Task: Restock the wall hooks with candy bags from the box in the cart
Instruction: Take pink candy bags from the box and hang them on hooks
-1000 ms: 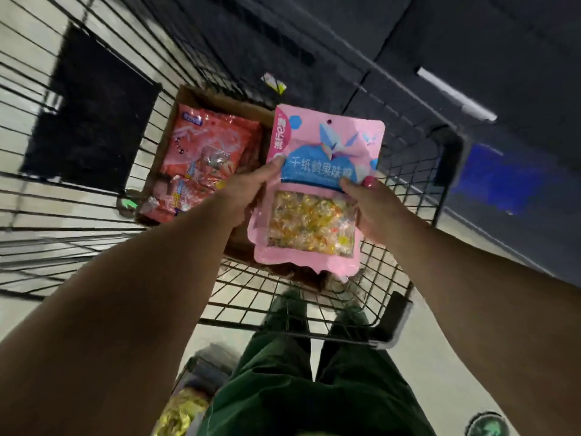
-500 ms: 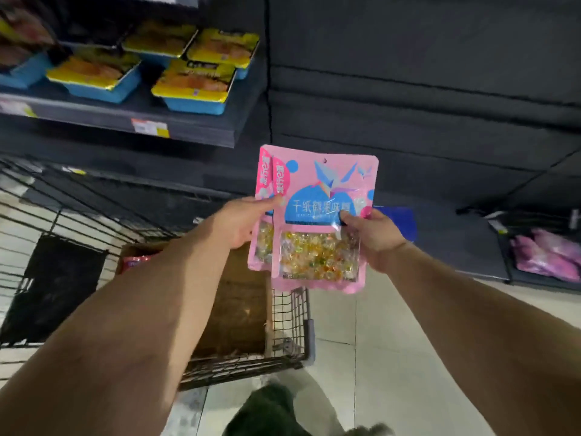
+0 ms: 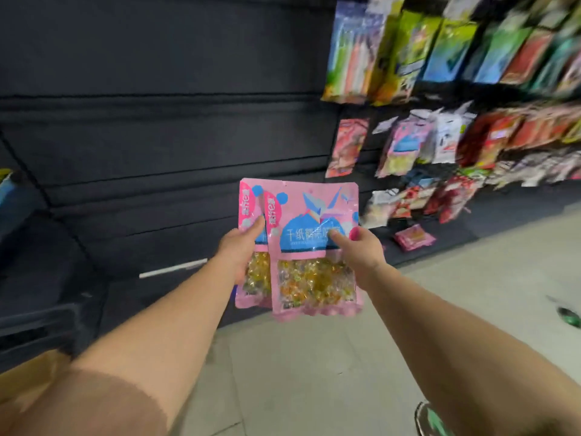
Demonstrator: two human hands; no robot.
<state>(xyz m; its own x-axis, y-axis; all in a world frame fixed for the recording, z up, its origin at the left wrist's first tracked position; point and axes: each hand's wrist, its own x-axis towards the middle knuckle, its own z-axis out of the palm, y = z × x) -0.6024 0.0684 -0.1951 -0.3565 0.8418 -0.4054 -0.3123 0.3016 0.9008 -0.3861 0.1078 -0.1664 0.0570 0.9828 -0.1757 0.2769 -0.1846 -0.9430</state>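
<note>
Pale tiled floor (image 3: pixel 314 372), dark wall panels (image 3: pixel 157 136)

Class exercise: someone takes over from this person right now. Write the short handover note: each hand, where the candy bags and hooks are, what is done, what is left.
Left hand: grips the rear pink plastic candy bag at its left edge, thumb on the front.
Right hand: pinches the front pink candy bag with the clear window of yellow sweets at its right side.
The two bags overlap, held upright in front of the dark wall panel.
Hanging bags on wall hooks are up to the right; a matching pink bag hangs there.
Done: two bags in hand.
Left: hang both by their top holes. The cart is out of view.
</note>
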